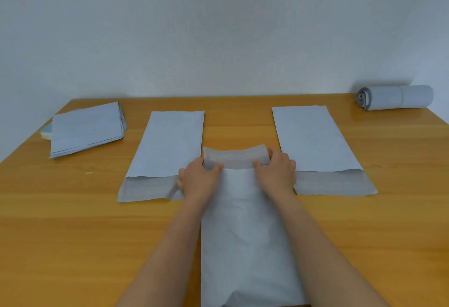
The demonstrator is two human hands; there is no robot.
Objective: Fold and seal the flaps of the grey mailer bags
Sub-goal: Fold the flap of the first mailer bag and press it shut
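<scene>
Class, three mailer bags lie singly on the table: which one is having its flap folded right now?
The middle bag, nearest the camera: both hands, left and right, pinch its flap. The left bag and right bag lie untouched, flaps flat.

A bench (73,221) of orange-brown wood with a faint grain and a smooth, slightly glossy finish that reflects light near its far right corner. Flat mailer bags (311,136) of thin grey plastic film, matt and pale bluish on the outside. The raised flap (234,158) of the middle bag (243,246) shows a duller, darker grey inner face. The stack (85,131) and the roll (396,97) look like the same matt grey film. The wall (218,27) behind is matt white, finely textured.
</scene>
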